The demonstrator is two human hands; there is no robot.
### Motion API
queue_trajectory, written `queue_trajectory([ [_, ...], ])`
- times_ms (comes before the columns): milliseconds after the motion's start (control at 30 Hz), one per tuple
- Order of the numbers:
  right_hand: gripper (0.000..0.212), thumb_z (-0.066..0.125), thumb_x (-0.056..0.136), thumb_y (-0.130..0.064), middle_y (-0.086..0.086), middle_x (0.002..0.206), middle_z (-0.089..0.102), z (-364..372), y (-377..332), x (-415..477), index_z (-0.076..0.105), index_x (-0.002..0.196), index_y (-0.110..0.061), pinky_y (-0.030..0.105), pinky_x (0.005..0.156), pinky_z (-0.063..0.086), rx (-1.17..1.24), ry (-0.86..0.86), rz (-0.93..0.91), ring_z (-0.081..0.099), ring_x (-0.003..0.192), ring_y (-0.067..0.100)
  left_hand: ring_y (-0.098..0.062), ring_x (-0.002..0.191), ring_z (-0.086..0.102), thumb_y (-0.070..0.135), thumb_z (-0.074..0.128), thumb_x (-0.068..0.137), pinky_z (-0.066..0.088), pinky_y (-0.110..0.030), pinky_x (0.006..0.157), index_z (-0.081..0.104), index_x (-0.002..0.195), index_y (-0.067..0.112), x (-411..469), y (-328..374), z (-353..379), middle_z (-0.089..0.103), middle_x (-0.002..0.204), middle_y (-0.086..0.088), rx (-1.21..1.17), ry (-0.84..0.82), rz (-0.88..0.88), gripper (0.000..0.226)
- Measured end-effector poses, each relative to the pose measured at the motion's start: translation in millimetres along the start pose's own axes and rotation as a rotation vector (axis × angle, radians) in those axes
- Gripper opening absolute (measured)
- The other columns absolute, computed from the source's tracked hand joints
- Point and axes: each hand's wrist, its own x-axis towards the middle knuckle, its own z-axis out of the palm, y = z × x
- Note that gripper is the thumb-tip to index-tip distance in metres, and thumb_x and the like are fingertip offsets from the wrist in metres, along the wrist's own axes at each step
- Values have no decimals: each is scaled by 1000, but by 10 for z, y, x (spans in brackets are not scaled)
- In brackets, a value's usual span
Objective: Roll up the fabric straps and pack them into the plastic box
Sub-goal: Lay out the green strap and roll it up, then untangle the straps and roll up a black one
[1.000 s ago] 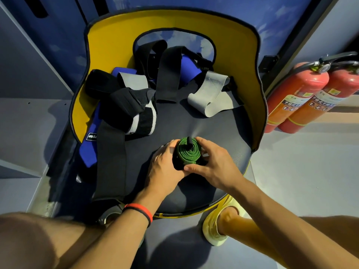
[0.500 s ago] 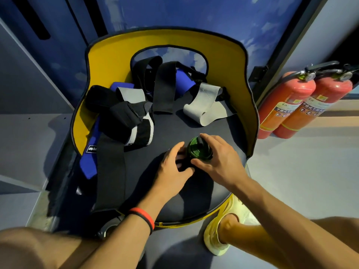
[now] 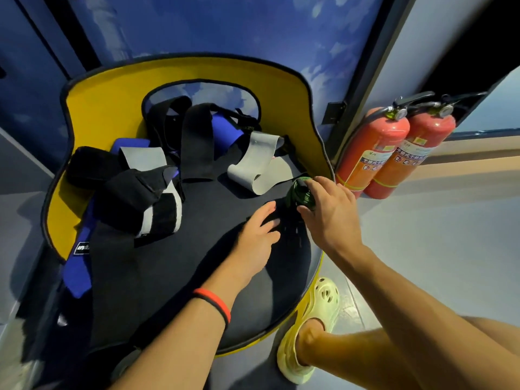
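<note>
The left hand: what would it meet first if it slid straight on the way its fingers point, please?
Probably the green roll that the right hand grips, though depth is unclear.

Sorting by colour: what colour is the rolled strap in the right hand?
Green strap, head view.

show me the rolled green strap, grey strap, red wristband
rolled green fabric strap (image 3: 298,193), head view, coiled edge
looped grey fabric strap (image 3: 249,167), head view, middle of band
red wristband (image 3: 214,302), head view, top of band
</note>
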Motion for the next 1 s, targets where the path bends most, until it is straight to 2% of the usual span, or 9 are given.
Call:
queue_trajectory([
  [200, 48, 72, 89, -9, 13, 136, 62, 30, 162, 13, 62, 136, -13, 46, 106, 43, -74, 111, -3, 55, 125, 35, -10, 132, 52, -19, 47, 92, 42, -37, 115, 38, 154, 22, 248, 129, 322, 54, 133, 17, -34, -69, -3, 75],
  [300, 48, 73, 90, -12, 12, 134, 63, 17, 205, 14, 63, 137, -16, 46, 102, 45, -88, 116, 3, 56, 123, 35, -11, 140, 47, -18, 48, 92, 40, -40, 117, 37, 156, 21, 306, 138, 395, 52, 149, 2, -3, -101, -9, 77],
  [433, 52, 76, 86, -17, 11, 133, 62, 5, 183, -7, 63, 135, -15, 46, 103, 43, -65, 113, -7, 55, 122, 34, -9, 132, 55, -13, 52, 93, 47, -36, 111, 44, 151, 23, 289, 155, 367, 54, 147, 5, -9, -83, -4, 68],
  [567, 38, 73, 88, -20, 10, 135, 59, -28, 64, -41, 67, 126, -14, 47, 109, 39, -4, 124, -149, 52, 126, 32, -6, 120, 63, -6, 54, 95, 50, -37, 107, 57, 134, 30, 191, 184, 223, 62, 132, 15, 16, -26, 12, 53],
  [667, 27, 73, 88, -18, 9, 131, 60, -25, -124, -90, 70, 114, -13, 42, 97, 47, 70, 82, -264, 54, 121, 29, -10, 119, 64, -1, 55, 97, 52, -38, 105, 62, 121, 35, 94, 211, -1, 67, 124, 14, 49, 26, -5, 43],
  [733, 25, 69, 90, -17, 7, 125, 62, 7, -253, -128, 69, 114, -13, 40, 88, 53, 126, 6, -308, 56, 113, 27, -10, 117, 64, 2, 57, 97, 52, -35, 104, 65, 121, 30, 19, 251, -194, 69, 122, 11, 82, 50, -10, 39],
  [833, 35, 67, 92, -18, 5, 122, 63, 104, -488, -163, 65, 127, -16, 41, 87, 55, 234, -173, -300, 60, 107, 25, -3, 111, 64, 8, 62, 96, 53, -25, 98, 68, 123, 25, -158, 309, -504, 69, 119, 10, 112, 110, 0, 33],
  [933, 57, 73, 88, -19, 9, 139, 55, 202, -758, -107, 55, 142, -13, 33, 104, 44, 309, -330, -214, 54, 125, 28, -2, 109, 65, 10, 63, 97, 53, -18, 90, 67, 124, 23, -351, 301, -796, 70, 118, 10, 103, 179, -5, 30],
  [1000, 62, 75, 88, -22, 9, 143, 51, 262, -927, -33, 52, 144, -13, 30, 107, 40, 369, -372, -133, 51, 129, 27, -5, 110, 65, 10, 62, 98, 52, -19, 91, 67, 125, 21, -475, 270, -973, 69, 119, 7, 83, 218, -15, 30],
])
